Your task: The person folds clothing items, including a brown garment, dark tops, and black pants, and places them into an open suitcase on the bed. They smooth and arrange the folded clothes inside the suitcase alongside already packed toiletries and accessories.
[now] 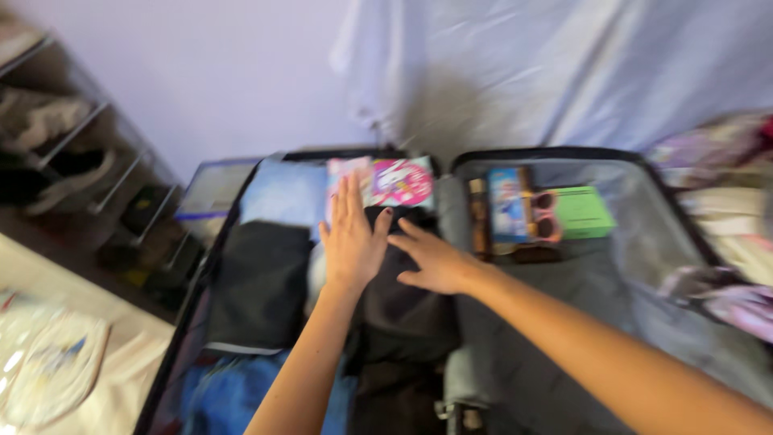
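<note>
— Both of your hands are in the open black suitcase (451,161)?

— Yes. My left hand (352,242) lies flat, fingers spread, gripping nothing, pressing the dark folded garment (398,310) in the left half. My right hand (435,259) is open too, resting just beside it, empty.

— Which way does the garment run?

— Its long axis runs from my fingertips back toward me; the left hand is nearer its far edge, below the pink printed packet (400,182).
</note>
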{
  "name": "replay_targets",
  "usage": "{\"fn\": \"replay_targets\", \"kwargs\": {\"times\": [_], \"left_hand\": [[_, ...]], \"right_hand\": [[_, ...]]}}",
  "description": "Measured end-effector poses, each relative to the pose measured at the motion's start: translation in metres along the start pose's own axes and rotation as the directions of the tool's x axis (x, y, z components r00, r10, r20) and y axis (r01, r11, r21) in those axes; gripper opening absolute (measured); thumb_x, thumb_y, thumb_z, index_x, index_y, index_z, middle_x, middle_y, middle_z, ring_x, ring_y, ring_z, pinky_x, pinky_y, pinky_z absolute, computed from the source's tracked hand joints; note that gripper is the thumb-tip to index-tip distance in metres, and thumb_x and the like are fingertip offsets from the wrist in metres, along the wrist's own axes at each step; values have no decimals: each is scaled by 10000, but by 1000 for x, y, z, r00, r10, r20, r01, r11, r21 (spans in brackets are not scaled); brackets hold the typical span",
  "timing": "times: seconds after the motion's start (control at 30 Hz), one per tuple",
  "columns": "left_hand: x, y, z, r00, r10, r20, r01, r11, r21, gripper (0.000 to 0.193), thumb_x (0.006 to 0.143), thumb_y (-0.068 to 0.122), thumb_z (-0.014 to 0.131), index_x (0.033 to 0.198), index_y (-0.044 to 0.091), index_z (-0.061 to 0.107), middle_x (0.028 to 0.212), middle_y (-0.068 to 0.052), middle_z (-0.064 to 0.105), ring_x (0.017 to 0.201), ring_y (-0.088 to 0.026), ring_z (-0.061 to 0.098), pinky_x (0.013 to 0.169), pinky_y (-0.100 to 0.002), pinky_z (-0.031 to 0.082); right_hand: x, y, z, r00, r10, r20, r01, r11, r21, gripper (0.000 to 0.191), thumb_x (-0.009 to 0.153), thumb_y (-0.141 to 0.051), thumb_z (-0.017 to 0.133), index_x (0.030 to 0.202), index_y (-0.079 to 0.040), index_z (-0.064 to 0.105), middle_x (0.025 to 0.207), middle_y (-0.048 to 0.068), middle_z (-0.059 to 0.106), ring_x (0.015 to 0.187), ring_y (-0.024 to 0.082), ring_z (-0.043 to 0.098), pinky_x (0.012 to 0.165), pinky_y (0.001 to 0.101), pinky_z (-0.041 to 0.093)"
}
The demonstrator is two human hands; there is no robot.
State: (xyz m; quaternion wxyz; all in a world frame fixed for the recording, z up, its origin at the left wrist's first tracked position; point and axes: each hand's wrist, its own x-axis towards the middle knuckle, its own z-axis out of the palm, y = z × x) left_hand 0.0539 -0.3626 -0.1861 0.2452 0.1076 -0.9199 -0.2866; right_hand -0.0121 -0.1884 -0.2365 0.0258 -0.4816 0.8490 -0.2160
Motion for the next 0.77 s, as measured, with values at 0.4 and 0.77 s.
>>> {"fn": "replay_targets", "kwargs": {"times": [0.4, 0.77], "left_hand": [[-11, 288, 38, 895, 432, -109, -441, 829, -343, 750, 965, 363, 613, 1583, 91, 287, 1631, -207, 359, 1515, -385, 331, 1135, -632, 296], [-28, 279, 46, 906, 401, -134, -423, 863, -277, 773, 938, 354, 640, 1569, 53, 309, 1572, -239, 434, 1451, -401, 442, 1157, -501, 386]], "right_hand": [[-260, 186, -225, 792, 520, -320, -610, 699, -373, 697, 767, -406, 780, 1387, -169, 571, 1527, 186, 437, 1380, 407, 445, 1128, 489, 400], [-507, 253, -247, 502, 580, -642, -404, 813, 419, 274, 1057, -155, 585, 1287, -34, 674, 1170, 118, 711, 1108, 179, 655, 965, 328, 500]]}}
